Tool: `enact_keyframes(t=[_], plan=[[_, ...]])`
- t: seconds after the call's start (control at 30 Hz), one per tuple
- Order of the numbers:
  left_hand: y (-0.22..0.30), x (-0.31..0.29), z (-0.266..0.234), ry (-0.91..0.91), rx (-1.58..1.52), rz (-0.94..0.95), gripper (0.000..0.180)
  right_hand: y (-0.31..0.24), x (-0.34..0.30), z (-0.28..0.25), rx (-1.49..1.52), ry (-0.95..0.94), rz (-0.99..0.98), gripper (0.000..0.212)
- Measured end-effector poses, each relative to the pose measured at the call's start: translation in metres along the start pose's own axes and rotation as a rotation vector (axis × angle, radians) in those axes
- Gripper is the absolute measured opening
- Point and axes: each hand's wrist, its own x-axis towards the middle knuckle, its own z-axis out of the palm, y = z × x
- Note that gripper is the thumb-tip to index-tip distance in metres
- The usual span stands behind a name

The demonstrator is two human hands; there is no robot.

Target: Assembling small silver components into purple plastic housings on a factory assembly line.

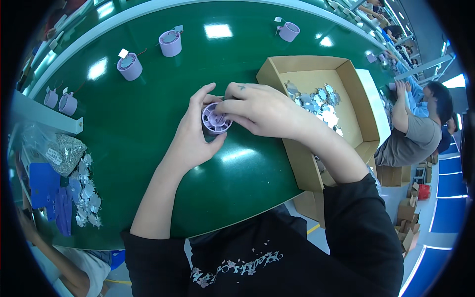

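A lilac round plastic housing (215, 127) with a spoked inside faces up over the green table. My left hand (190, 136) is wrapped round it, thumb at the near side and fingers at the far side. My right hand (264, 110) reaches over from the right with bent fingers drawn together at the housing's upper rim. Those fingertips are partly hidden, and whatever they pinch is too small to make out. Under my right forearm stands an open cardboard box (357, 106) with many silvery, notched metal discs (319, 103) in it.
Several lilac housings with wires and white tags, such as one housing (130, 68), stand along the table's far side. More metal plates (85, 193), a plastic bag of small parts (69, 153) and blue packets (43, 183) lie at left. Other people sit on both sides.
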Motion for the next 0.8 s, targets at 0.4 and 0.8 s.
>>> enact_keyframes(t=[0.4,0.8], plan=[[0.0,0.001,0.004,0.095,0.138,0.089,0.081,0.001,0.027,-0.009,0.458,-0.102,0.783,0.025],[0.008,0.005,0.003,0.031,0.198,0.036,0.076,0.1,-0.086,-0.046,-0.186,-0.176,0.911,0.04]])
